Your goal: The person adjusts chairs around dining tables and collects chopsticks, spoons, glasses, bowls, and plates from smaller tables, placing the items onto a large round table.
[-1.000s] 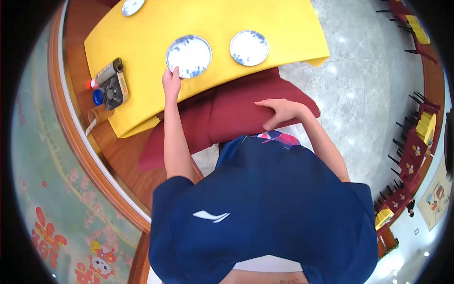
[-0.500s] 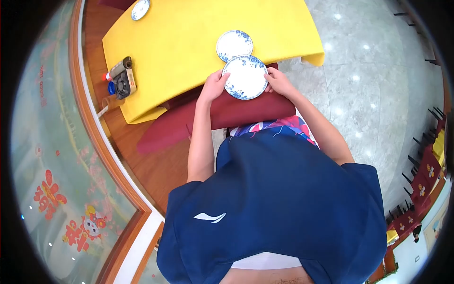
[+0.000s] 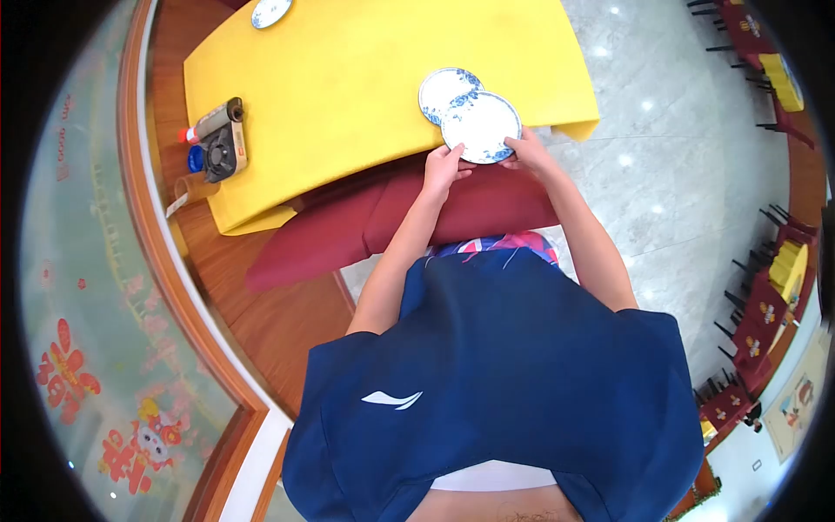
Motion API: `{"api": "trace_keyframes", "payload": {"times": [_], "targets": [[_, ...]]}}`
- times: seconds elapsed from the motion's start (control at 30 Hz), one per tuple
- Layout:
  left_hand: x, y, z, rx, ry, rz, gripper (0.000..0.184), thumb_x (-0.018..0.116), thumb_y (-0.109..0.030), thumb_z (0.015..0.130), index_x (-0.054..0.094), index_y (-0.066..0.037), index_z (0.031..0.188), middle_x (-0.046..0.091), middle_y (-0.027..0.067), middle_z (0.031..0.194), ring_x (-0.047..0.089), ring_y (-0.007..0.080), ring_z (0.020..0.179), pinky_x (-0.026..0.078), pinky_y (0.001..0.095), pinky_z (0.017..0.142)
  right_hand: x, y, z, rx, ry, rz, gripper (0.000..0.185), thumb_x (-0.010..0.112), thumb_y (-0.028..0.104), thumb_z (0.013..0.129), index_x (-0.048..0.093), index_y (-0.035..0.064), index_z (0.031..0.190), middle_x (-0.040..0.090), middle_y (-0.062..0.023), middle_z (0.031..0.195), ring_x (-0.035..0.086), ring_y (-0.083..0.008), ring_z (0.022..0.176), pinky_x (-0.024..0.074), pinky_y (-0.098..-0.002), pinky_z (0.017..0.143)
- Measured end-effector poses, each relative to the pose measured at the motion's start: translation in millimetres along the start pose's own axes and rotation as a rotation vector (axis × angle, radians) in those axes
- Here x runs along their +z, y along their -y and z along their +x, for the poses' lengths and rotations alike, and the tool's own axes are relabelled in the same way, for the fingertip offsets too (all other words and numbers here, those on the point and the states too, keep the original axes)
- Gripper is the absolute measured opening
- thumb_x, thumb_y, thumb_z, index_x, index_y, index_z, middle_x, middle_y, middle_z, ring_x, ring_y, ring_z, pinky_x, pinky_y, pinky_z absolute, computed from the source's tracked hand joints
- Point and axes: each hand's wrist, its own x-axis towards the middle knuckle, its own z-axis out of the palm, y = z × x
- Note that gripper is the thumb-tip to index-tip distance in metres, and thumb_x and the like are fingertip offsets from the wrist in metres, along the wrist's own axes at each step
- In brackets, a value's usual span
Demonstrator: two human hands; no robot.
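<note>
Both my hands grip a white plate with a blue floral rim (image 3: 480,123). My left hand (image 3: 445,172) has its thumb on the near left edge, fingers curled beneath. On the near right edge, my right hand (image 3: 529,152) pinches the same plate. Behind it a second blue-and-white plate (image 3: 445,90) lies on the yellow tablecloth (image 3: 348,96), its near right part covered by the held plate. Whether the two plates touch I cannot tell.
A portable gas stove (image 3: 224,150) sits at the table's left edge. Another patterned plate (image 3: 270,11) lies at the far left. Dark red bench seats (image 3: 409,209) stand between me and the table. To the right is grey tiled floor (image 3: 661,174), with chairs (image 3: 739,322) beyond.
Both hands and the held plate have shifted right and slightly away from me in view. The held plate now covers more of the plate behind it. The view has also turned a little.
</note>
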Motion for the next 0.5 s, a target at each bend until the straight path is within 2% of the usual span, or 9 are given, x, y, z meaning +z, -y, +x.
{"api": "trace_keyframes", "payload": {"times": [0.1,0.13,0.17,0.2,0.23,0.3,0.33,0.43,0.5], "targets": [[-12,-1,23,0.137,0.033,0.083,0.027,0.057,-0.021,0.094,0.06,0.002,0.108,0.068,0.0103,0.091,0.068,0.0172,0.072,0.054,0.0272,0.059,-17,23,-10,0.005,-0.049,-0.255,0.038,0.053,0.013,0.089,0.047,0.0029,0.125,0.064,-0.0143,0.095,0.065,-0.0185,0.064,0.0569,-0.0305,0.054],[-12,5,30,0.251,0.048,0.117,0.029,0.06,-0.024,0.092,0.063,0.004,0.101,0.069,0.01,0.083,0.068,0.0159,0.069,0.053,0.025,0.054,-21,27,-11,0.02,-0.035,-0.341,0.039,0.055,0.015,0.089,0.047,0.0051,0.126,0.064,-0.0116,0.092,0.065,-0.016,0.065,0.0567,-0.0289,0.055],[-15,11,35,0.25,0.055,0.091,0.029,0.06,-0.024,0.092,0.063,0.004,0.101,0.069,0.01,0.083,0.068,0.0159,0.069,0.053,0.025,0.054,-24,34,-9,0.028,-0.022,-0.426,0.041,0.056,0.017,0.089,0.047,0.0072,0.127,0.064,-0.0088,0.09,0.065,-0.0135,0.066,0.0566,-0.0274,0.057],[-18,7,38,0.169,0.084,0.258,0.029,0.061,-0.025,0.091,0.065,0.003,0.097,0.069,0.0111,0.08,0.068,0.0164,0.066,0.052,0.0255,0.053,-21,42,-12,0.02,-0.09,-0.524,0.039,0.058,0.02,0.088,0.049,0.0064,0.123,0.066,-0.014,0.091,0.067,-0.0224,0.072,0.0567,-0.0347,0.065],[-16,4,41,0.09,0.114,0.429,0.029,0.062,-0.026,0.09,0.067,0.003,0.092,0.07,0.0121,0.076,0.068,0.0168,0.063,0.052,0.0261,0.051,-24,41,-5,0.017,-0.109,-0.542,0.039,0.058,0.02,0.088,0.049,0.0064,0.123,0.066,-0.014,0.091,0.067,-0.0224,0.072,0.0567,-0.0347,0.065],[-13,2,39,0.068,0.175,0.406,0.031,0.063,-0.027,0.088,0.067,0.004,0.089,0.07,0.0138,0.074,0.068,0.0177,0.062,0.052,0.0258,0.051,-23,23,11,-0.316,-0.48,-1.013,0.038,0.061,0.021,0.086,0.051,0.005,0.12,0.066,-0.0217,0.092,0.067,-0.0349,0.082,0.0529,-0.0427,0.075],[-10,-2,35,0.022,0.214,0.321,0.031,0.063,-0.027,0.088,0.067,0.004,0.088,0.07,0.0141,0.075,0.068,0.0178,0.061,0.052,0.0257,0.051,-18,18,17,-0.333,-0.529,-0.907,0.037,0.061,0.019,0.086,0.052,0.0051,0.119,0.064,-0.027,0.096,0.062,-0.0429,0.093,0.0478,-0.0464,0.082],[-6,5,35,-0.041,0.241,0.22,0.03,0.063,-0.025,0.088,0.066,0.005,0.087,0.07,0.0154,0.076,0.068,0.0185,0.061,0.052,0.0256,0.051,-2,11,43,-0.429,-0.618,-0.937,0.033,0.06,0.015,0.086,0.053,0.0062,0.117,0.064,-0.0266,0.096,0.062,-0.0419,0.094,0.048,-0.0466,0.081],[-1,19,49,-0.052,0.146,0.05,0.031,0.064,-0.026,0.087,0.066,0.005,0.091,0.07,0.0156,0.077,0.069,0.0191,0.063,0.053,0.027,0.052,6,15,65,-0.451,-0.592,-0.842,0.031,0.057,0.01,0.086,0.053,0.0057,0.116,0.063,-0.0261,0.103,0.059,-0.0425,0.1,0.046,-0.0486,0.085]]}}
